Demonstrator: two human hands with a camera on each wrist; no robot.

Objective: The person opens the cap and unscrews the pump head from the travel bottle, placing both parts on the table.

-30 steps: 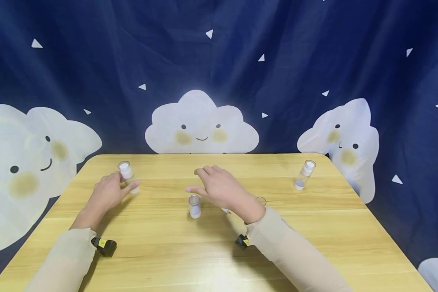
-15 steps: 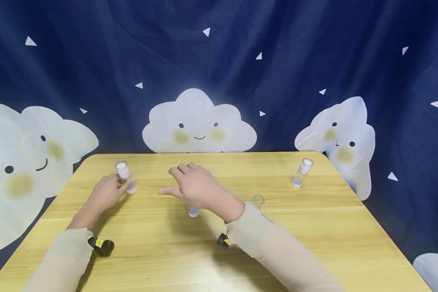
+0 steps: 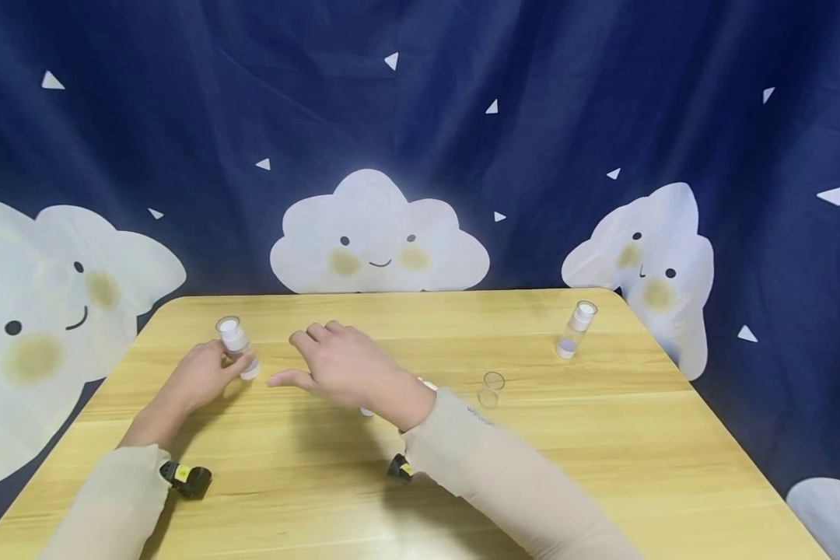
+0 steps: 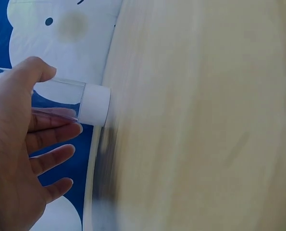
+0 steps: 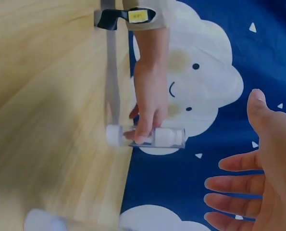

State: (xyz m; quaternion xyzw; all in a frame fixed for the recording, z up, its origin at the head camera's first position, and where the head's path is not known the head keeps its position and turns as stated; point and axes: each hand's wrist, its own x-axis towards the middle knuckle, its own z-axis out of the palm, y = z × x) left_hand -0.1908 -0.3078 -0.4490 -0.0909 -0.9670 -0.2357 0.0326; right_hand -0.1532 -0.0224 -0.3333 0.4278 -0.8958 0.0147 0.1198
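Note:
At the table's far left, my left hand (image 3: pixel 199 376) pinches a clear pump bottle (image 3: pixel 235 342) between thumb and fingers. White base and white top show through its clear plastic; the left wrist view has the white base (image 4: pixel 95 105) close to the tabletop, and I cannot tell whether it touches. My right hand (image 3: pixel 343 364) hovers over the middle, thumb out, fingers loosely bent, holding nothing. The right wrist view shows those fingers (image 5: pixel 236 190) spread, apart from the held bottle (image 5: pixel 147 136). Beneath the right wrist, a second bottle (image 3: pixel 367 411) is mostly hidden.
Another clear pump bottle (image 3: pixel 576 330) stands at the back right. A clear, cup-like cap (image 3: pixel 490 390) is right of the middle. A small white piece (image 3: pixel 428 383) peeks out behind my right forearm. Beyond the wooden table (image 3: pixel 637 451) hangs a blue curtain (image 3: pixel 448 93).
My right hand has moved left across the table towards the left hand, covering most of the middle bottle and uncovering the clear cap. My left hand has stayed at its bottle.

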